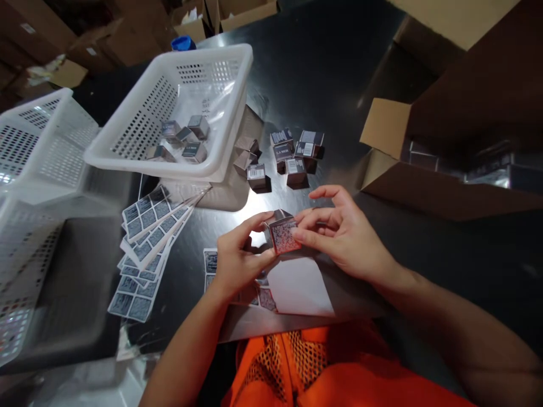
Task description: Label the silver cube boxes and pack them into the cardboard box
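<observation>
A small box with a printed label on its near face is held up over the table's front edge. My left hand grips it from the left between thumb and fingers. My right hand touches its right side, thumb on the label and index finger behind, with the other fingers partly curled. Below the hands lies a sticker sheet, partly hidden by my left hand, with a blank white backing part at its right. Beyond my hands, several small boxes stand grouped on the table.
A white perforated basket holds several small boxes and a clear bag. Fanned sticker sheets lie at left, beside more white baskets. An open carton with wrapped contents stands at right. Other cartons are at the back.
</observation>
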The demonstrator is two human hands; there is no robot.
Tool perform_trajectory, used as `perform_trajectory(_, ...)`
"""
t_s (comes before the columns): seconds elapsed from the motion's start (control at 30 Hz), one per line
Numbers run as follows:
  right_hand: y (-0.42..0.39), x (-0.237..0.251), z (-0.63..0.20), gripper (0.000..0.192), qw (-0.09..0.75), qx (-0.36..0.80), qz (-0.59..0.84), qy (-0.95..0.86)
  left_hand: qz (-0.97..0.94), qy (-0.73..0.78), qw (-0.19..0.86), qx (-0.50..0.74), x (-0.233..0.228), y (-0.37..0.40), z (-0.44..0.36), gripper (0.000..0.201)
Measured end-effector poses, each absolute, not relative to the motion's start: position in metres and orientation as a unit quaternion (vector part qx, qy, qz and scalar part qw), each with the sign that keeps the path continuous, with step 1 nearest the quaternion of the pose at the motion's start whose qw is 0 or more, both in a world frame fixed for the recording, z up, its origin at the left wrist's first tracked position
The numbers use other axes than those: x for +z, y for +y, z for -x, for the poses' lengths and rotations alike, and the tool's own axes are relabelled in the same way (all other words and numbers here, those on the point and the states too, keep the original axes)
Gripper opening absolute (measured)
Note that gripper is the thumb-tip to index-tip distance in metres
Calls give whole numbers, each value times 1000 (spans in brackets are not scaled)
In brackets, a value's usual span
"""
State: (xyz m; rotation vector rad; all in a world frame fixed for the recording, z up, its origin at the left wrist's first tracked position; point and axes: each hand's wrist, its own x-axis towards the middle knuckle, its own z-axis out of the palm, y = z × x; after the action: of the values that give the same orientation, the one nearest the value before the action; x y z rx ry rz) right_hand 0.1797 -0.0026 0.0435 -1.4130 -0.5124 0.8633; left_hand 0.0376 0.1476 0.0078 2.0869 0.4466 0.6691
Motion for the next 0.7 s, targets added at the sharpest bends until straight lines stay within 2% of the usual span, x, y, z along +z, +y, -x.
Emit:
perform_trajectory(0.4,0,40,-173,61,652,318,653,-218,-852,166,409,283,4,147,-37,49)
perform_trajectory(0.53,-6,38,-183,67,609,311,683,-259,-858,168,422,239,3,151,-27,47)
perform_trajectory(0.63,-12,41,-195,84,564,393,650,-325,-846,159,470,197,4,154,-23,43)
perform_trajectory(0.7,-17,48,-200,82,523,460,612,-374,-825,161,523,142,6,152,-24,52)
